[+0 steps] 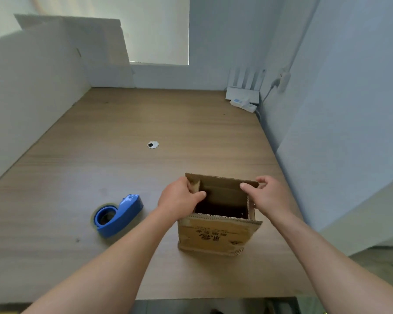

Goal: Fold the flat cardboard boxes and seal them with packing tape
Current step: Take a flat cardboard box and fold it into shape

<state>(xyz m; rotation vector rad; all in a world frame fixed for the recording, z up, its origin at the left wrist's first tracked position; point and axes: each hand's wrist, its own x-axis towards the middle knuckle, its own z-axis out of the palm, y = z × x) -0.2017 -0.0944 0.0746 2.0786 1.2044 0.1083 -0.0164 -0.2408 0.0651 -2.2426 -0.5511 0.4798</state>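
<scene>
While the small cardboard box (216, 236) stood upright and open-topped on the wooden desk (145, 177), lower centre-right of frame, our left hand (179, 200) curled round its left top flap and our right hand (270, 196) pinched the far right corner. We judged it light, stiff in the panels, easily creased at the scores; best held at flap edges. The blue tape dispenser (118, 215) lay lower left, untouched.
</scene>
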